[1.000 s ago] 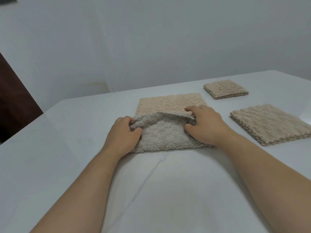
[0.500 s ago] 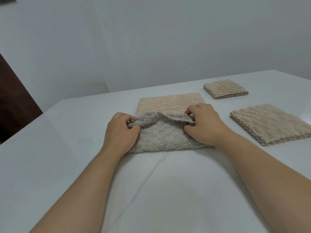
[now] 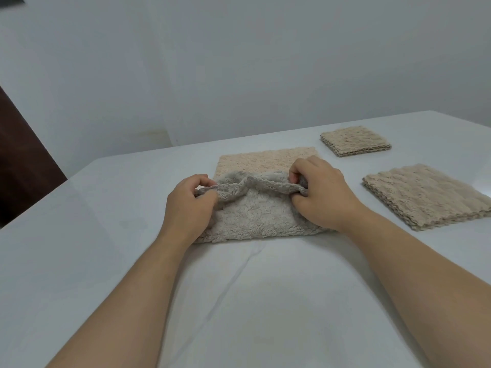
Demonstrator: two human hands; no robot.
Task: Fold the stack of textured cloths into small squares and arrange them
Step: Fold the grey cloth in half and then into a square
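Centrally, the fuzzy grey cloth [image 3: 255,216] lies half-folded over a beige cloth [image 3: 265,160] on the counter [image 3: 106,221], its bunched edge pinched by the left grip [image 3: 188,205] and right grip [image 3: 324,197], with a cloth stack [image 3: 425,197] and folded square [image 3: 354,140] to the right.

Nothing here can be read. No text, label, brand mark, number or sign shows on the grey cloth [image 3: 255,219], the beige cloth [image 3: 265,162], the folded square [image 3: 354,140], the stack [image 3: 425,195] or the white table [image 3: 106,235].
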